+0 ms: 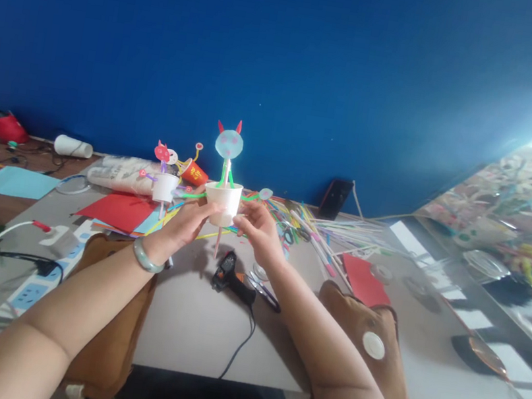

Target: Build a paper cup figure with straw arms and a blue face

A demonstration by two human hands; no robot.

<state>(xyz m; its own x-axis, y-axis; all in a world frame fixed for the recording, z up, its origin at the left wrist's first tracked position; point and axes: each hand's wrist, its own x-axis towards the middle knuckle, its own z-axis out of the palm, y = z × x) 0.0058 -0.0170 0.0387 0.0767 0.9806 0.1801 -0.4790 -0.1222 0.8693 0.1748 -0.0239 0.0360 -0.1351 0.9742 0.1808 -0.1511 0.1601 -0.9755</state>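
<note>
A white paper cup puppet (230, 202) is held up in front of me. It has a light-blue round paper head (229, 144) with red horns, green pipe-cleaner arms and a thin stick (217, 244) poking out below. My left hand (190, 220) wraps round the cup's left side, thumb across the front. At its right side, my right hand (257, 228) has curled fingers and a thumb against the cup wall, by the green arm that ends in a pale paper disc (265, 194). Beneath the puppet, a black glue gun (234, 280) lies on the table (190, 335).
A second cup puppet (164, 187) stands behind my left hand. Pipe cleaners (321, 234) and scissors (265, 291) lie at the right. At the left are red paper (117, 209) and a power strip (32, 291). Brown cushions (104, 342) lie under my forearms. A blue wall (286, 62) rises behind.
</note>
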